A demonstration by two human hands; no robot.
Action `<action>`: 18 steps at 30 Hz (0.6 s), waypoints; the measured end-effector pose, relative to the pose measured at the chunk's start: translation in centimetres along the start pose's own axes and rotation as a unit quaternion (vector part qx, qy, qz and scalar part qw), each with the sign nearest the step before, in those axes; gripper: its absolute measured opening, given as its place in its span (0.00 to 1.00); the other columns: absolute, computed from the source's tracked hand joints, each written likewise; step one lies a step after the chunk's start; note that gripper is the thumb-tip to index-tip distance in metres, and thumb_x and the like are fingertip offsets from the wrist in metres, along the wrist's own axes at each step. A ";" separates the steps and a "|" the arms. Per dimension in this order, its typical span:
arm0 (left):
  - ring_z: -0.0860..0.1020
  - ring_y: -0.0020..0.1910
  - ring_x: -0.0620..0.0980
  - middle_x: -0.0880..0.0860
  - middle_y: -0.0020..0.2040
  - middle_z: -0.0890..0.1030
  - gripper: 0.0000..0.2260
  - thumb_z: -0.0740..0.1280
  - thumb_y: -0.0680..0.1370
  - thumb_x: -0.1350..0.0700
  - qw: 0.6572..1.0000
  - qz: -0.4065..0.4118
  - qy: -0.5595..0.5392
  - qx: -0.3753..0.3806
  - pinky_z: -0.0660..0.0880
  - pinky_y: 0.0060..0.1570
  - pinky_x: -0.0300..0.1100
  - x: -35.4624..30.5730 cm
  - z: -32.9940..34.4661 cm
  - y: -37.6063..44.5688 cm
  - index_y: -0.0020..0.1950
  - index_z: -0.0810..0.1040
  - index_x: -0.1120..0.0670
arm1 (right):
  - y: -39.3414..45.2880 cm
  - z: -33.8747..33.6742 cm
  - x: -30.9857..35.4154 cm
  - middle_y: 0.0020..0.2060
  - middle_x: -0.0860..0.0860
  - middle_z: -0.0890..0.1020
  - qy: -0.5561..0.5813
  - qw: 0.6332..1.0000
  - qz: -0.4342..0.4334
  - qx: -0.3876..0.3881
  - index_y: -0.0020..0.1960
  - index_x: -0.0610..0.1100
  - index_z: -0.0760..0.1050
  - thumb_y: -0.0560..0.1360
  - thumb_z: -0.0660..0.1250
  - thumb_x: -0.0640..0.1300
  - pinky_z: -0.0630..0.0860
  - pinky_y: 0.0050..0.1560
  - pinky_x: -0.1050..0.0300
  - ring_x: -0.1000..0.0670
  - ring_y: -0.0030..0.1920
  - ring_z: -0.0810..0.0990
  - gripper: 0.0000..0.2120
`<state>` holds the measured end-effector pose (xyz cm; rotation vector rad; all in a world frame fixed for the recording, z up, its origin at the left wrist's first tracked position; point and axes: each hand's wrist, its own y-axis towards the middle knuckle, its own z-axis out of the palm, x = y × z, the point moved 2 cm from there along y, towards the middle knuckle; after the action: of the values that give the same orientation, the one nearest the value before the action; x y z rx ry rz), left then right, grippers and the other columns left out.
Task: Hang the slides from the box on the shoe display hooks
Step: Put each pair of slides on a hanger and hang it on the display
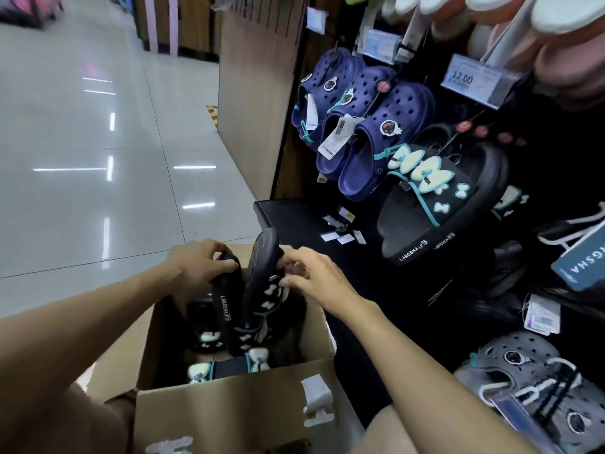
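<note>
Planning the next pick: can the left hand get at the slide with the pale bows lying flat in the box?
Probably not yet. The left hand grips a black slide standing over the flat slide, partly blocking it.

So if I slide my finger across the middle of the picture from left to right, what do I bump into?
Shiny floor → wooden panel → blue clogs → black bow slides hanging on the display.
</note>
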<state>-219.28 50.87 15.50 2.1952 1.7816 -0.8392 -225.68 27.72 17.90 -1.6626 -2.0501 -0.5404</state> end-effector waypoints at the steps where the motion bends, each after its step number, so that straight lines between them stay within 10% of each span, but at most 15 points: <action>1: 0.80 0.52 0.55 0.54 0.52 0.83 0.20 0.66 0.73 0.38 1.000 0.000 -0.021 -0.001 0.75 0.55 0.46 0.2 -0.8 -0.4 0.59 0.80 0.47 | 0.0 0.0 0.7 0.46 0.60 0.76 0.002 1.000 -0.012 -0.001 0.56 0.58 0.77 0.72 0.74 0.48 0.77 0.54 0.50 0.60 0.47 0.77 0.14; 6: 0.82 0.48 0.53 0.54 0.46 0.85 0.17 0.69 0.72 0.42 0.996 0.004 -0.091 -0.002 0.77 0.55 0.47 1.5 -2.2 -2.5 0.55 0.82 0.49 | -0.1 0.3 2.6 0.58 0.61 0.72 -0.062 0.996 -0.067 0.020 0.64 0.61 0.72 0.70 0.75 0.46 0.75 0.55 0.49 0.57 0.61 0.70 0.26; 18: 0.83 0.47 0.49 0.49 0.44 0.85 0.10 0.66 0.77 0.47 0.993 0.073 -0.076 0.055 0.76 0.57 0.49 1.4 -1.9 -1.6 0.56 0.83 0.46 | 1.3 0.4 3.0 0.52 0.63 0.73 -0.095 0.987 -0.129 -0.035 0.48 0.51 0.77 0.62 0.80 0.52 0.67 0.52 0.57 0.59 0.58 0.68 0.19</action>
<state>-220.08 53.34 16.62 2.2300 1.5181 -1.0615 -224.98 30.67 19.31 -1.5480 -2.4309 -0.5615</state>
